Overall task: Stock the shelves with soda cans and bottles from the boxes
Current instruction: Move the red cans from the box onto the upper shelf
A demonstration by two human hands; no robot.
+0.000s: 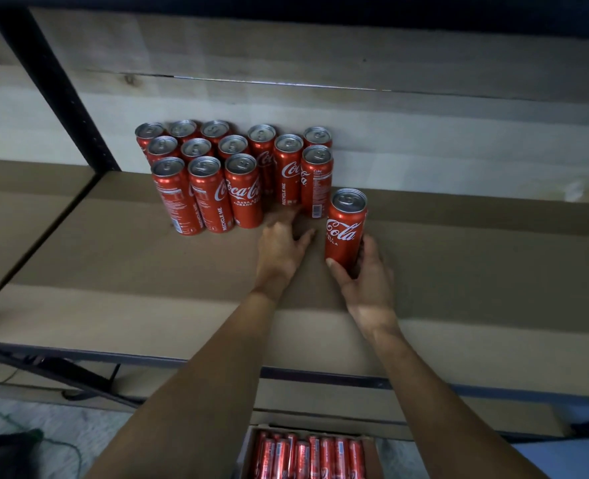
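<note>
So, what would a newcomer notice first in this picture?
First the block of red cans standing upright at the back left of the shelf. Just right of it, the right hand grips one more can, while the open left hand reaches toward the block's front. Below, an open box holds more cans.

The grouped cans (237,174) are red with white script lettering and silver tops, as is the lone can (345,229). The shelf board (147,271) is plain cardboard brown, the back panel (407,133) pale wood grain, the post (61,88) black, the box (247,451) brown
</note>
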